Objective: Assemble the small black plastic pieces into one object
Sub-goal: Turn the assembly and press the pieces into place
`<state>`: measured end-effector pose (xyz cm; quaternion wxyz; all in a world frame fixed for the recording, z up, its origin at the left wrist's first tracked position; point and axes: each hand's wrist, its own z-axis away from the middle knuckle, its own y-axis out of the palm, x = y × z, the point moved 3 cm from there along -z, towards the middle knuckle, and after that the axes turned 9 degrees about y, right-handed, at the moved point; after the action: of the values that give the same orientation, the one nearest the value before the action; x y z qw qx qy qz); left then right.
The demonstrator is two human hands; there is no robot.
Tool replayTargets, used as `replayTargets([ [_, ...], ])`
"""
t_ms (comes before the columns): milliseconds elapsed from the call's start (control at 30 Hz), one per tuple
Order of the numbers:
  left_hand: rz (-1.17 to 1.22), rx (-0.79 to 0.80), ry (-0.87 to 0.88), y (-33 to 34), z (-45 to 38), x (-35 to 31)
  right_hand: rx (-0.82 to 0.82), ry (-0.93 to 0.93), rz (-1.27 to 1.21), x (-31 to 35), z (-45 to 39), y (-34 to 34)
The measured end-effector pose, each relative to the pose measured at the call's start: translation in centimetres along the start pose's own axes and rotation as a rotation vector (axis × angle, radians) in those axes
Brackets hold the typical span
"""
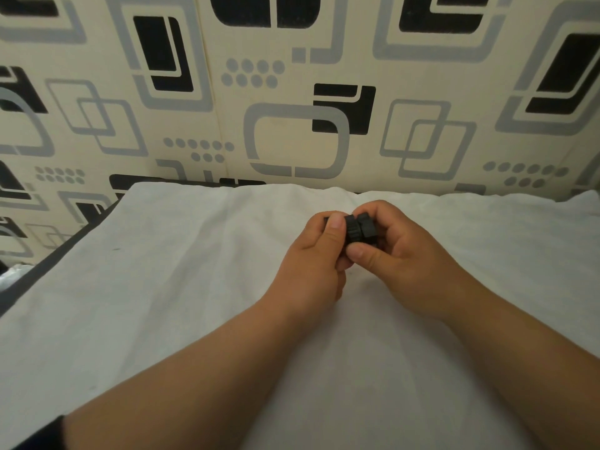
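Both hands meet above the middle of the white cloth and hold small black plastic pieces (359,229) pressed side by side. My left hand (316,254) grips the left, ribbed piece, its thumb lying over the top. My right hand (394,251) pinches the right piece between thumb and curled fingers. Fingers hide most of both pieces, so I cannot tell whether they are joined or only touching.
A white cloth (194,287) covers the work surface, with a dark edge (48,264) showing along its left side. Close behind stands a wall (292,92) patterned with grey and black rounded squares.
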<state>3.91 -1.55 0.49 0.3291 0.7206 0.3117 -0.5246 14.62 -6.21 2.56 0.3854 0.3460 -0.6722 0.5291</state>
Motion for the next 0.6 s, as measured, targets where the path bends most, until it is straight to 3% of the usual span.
replayTargets([
  [367, 0.106, -0.016, -0.067, 0.11, -0.05, 0.45, -0.028, -0.023, -0.051, -0.61, -0.12, 0.29],
  [600, 0.122, -0.102, -0.105, 0.76, 0.35, 0.32, -0.142, -0.037, 0.008, -0.52, 0.05, 0.47],
])
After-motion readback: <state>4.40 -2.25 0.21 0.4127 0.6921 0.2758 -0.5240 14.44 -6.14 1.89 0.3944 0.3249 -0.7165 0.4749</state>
